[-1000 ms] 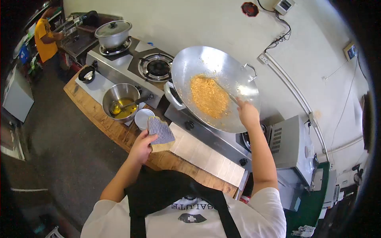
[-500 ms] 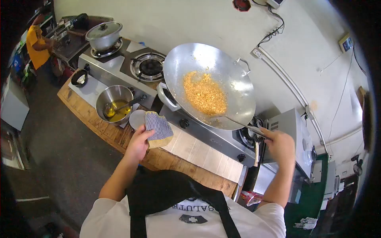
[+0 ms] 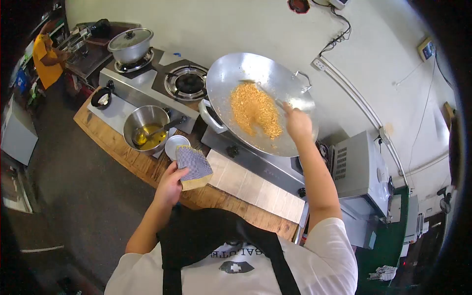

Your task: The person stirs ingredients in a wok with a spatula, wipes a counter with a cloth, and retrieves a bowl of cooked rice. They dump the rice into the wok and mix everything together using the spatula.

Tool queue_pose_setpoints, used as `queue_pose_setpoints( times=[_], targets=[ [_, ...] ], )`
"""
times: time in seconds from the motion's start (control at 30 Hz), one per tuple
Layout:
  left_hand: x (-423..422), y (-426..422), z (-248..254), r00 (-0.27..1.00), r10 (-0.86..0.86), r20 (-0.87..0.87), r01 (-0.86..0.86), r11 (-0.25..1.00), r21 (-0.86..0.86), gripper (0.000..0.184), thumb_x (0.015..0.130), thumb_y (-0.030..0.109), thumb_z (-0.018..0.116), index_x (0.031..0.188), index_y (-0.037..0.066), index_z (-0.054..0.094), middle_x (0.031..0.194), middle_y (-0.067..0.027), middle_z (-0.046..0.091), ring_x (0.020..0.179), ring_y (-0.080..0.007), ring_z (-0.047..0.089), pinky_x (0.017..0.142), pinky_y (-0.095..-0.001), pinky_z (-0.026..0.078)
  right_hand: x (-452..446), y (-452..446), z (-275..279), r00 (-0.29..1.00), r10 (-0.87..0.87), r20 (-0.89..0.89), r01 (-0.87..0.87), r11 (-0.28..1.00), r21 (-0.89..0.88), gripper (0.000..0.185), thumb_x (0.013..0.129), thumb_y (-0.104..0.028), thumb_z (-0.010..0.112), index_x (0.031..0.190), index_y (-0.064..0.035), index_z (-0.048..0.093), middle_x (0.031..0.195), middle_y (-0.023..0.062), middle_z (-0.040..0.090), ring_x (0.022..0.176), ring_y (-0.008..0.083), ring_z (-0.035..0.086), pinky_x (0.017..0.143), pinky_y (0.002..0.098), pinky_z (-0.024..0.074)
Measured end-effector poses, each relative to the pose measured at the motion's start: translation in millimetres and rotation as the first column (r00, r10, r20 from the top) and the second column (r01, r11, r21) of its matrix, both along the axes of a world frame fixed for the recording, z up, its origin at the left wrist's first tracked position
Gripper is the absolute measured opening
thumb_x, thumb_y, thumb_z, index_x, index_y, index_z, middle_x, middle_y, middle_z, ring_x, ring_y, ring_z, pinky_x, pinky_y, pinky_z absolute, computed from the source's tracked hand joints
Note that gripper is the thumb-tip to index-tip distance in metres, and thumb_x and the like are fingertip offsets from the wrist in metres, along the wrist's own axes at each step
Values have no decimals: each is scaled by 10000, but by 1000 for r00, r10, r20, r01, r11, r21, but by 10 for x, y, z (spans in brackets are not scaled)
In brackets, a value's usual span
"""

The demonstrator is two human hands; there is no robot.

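Note:
A large metal wok (image 3: pixel 295 125) stands on the stove, holding crumbly golden-brown food (image 3: pixel 253 109). Over its right side, my right hand (image 3: pixel 298 123) is closed round the handle of a metal spatula (image 3: pixel 268 93), whose blade lies at the far edge of the food. Below and left of the wok, my left hand (image 3: pixel 170 184) grips a folded grey cloth with yellow edges (image 3: pixel 194 166). Just beyond the cloth is a small white bowl (image 3: pixel 173 143). A steel pot (image 3: pixel 139 117) beside it holds yellow oil and a ladle.
A lidded pot (image 3: pixel 130 48) sits on the far-left burner, with a bare burner (image 3: pixel 188 84) nearer the wok. A black bowl (image 3: pixel 102 99) rests at the counter's left end. A grey metal cabinet (image 3: pixel 361 169) stands at right. Another person (image 3: pixel 46 61) stands at far left.
My right hand has swung from the wok's lower right side up over its right part, and the spatula has moved to the food's far edge. My left hand still holds the cloth.

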State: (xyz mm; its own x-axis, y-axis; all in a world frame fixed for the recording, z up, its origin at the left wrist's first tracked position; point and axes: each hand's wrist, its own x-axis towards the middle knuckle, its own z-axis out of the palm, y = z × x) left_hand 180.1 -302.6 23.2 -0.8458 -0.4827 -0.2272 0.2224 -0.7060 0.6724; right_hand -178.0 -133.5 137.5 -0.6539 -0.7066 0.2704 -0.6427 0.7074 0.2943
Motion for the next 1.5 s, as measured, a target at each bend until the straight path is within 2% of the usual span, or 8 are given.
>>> queue_pose_setpoints(
  times=[0.23, 0.47, 0.67, 0.9, 1.03, 1.2, 1.3, 1.5],
  targets=[
    [-4, 27, 64, 997, 6, 73, -7, 1000, 12, 359, 836, 65, 550, 1183, 1, 483, 1124, -81, 566, 1048, -184, 539, 935, -316, 401, 553, 672, 301, 992, 63, 112, -69, 996, 57, 419, 820, -135, 520, 1225, -242, 522, 812, 117, 611, 736, 305, 621, 638, 400, 496],
    [-188, 95, 72, 996, -64, 57, 64, 998, -8, 372, 834, 57, 549, 1196, 4, 481, 1120, -77, 571, 1050, -178, 537, 937, -314, 396, 1211, 1412, 1089, 982, -73, 176, 81, 996, -39, 351, 787, -159, 580, 1130, -225, 609, 716, 108, 563, 695, 288, 587, 622, 404, 459],
    [-241, 122, 83, 994, -90, -69, 88, 996, -22, 398, 832, 51, 548, 1220, 2, 469, 1149, -74, 561, 1063, -177, 532, 949, -314, 387, 1244, 1124, 671, 992, -53, 114, 56, 998, -30, 312, 818, -153, 536, 1118, -202, 608, 738, 135, 587, 695, 302, 603, 608, 422, 464],
    [-49, 93, 48, 989, -127, 81, 130, 991, -34, 385, 832, 69, 529, 1205, 2, 461, 1138, -96, 554, 1042, -213, 548, 932, -353, 419, 291, 385, 71, 982, -155, 105, 163, 984, -78, 372, 858, -206, 518, 1227, -250, 521, 858, 138, 605, 808, 313, 612, 686, 412, 488],
    [37, 50, 9, 981, -151, 123, 149, 989, 21, 377, 835, 60, 544, 1202, 12, 472, 1128, -81, 563, 1032, -192, 551, 917, -330, 420, 124, 144, -101, 985, -142, 98, 154, 980, -125, 432, 810, -103, 510, 1226, -216, 518, 886, 161, 616, 789, 333, 616, 684, 432, 498],
    [91, -4, 130, 959, -256, 123, 253, 967, 40, 373, 837, 58, 551, 1200, 12, 477, 1128, -74, 565, 1041, -184, 544, 917, -323, 412, 712, 355, 138, 971, -177, 160, 186, 982, -43, 453, 799, -87, 519, 1229, -228, 523, 863, 154, 604, 772, 323, 615, 666, 423, 496],
    [100, -119, 18, 924, -368, 104, 371, 929, -14, 413, 830, 59, 554, 1229, 6, 463, 1151, -80, 556, 1056, -189, 534, 923, -324, 406, 1138, 592, 237, 959, -219, 177, 243, 962, -126, 414, 820, -123, 538, 1219, -237, 539, 867, 150, 592, 821, 292, 613, 679, 406, 487],
    [27, -289, 12, 839, -529, 126, 533, 846, 9, 421, 823, 52, 554, 1229, -12, 462, 1157, -81, 555, 1066, -177, 521, 940, -317, 386, 1519, 610, 71, 939, -319, 131, 335, 934, -122, 384, 804, -121, 559, 1174, -222, 573, 775, 137, 559, 704, 300, 604, 590, 399, 478]
  ],
)
